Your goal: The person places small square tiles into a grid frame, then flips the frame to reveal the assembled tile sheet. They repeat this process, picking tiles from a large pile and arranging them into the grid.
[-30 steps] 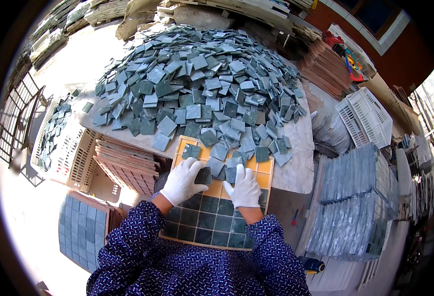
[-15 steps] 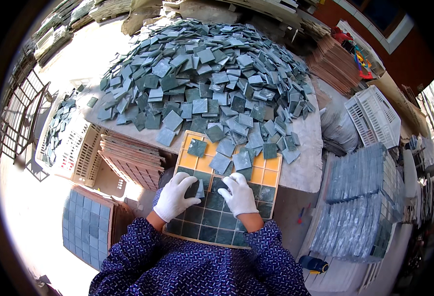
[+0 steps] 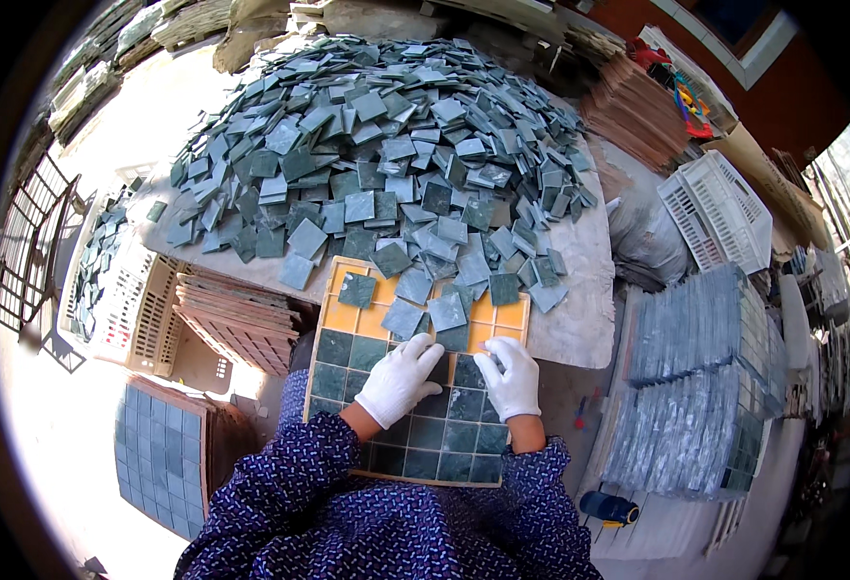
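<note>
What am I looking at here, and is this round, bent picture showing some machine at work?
No machine: these are a person's own left hand and right hand, in white gloves. A wide camera worn on the head looks down at them, which bends the edges. On the pale table lies a big heap of loose square tiles. At its near edge is a yellow tray divided into squares, its nearer rows filled with dark green tiles. Both hands are over the tray, but I can't tell whether either grips a tile.
</note>
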`<state>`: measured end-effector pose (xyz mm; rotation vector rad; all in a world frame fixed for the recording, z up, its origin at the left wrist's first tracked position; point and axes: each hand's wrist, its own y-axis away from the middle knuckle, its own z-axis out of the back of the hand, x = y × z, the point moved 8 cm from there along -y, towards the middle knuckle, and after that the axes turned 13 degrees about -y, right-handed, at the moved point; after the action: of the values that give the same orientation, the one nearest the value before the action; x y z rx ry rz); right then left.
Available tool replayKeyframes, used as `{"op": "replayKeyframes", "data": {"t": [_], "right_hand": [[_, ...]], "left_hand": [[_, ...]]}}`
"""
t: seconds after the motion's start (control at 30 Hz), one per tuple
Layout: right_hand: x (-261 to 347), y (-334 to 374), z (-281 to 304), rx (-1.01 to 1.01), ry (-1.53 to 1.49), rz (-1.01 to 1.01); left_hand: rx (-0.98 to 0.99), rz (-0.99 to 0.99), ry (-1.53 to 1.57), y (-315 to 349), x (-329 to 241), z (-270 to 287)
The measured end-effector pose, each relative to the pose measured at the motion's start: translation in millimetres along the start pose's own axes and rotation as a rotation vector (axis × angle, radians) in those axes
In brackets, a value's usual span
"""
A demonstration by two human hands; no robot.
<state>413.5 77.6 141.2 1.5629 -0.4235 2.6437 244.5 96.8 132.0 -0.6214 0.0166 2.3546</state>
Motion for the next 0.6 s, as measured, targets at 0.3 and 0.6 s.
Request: {"op": "replayKeyframes", "data": {"t": [0.3,0.6], "right_hand": [[0.6,3.2,-4.4,0.019,0.171,0.168],[2.6,-35.8,-48.7,0.217,0.334,0.206]], "left_hand": [[-0.144,-0.090,0.027,-9.9,6.1,-11.1],[-0.102,0.082,-0.502,-8.9,48.4,5.4]]}}
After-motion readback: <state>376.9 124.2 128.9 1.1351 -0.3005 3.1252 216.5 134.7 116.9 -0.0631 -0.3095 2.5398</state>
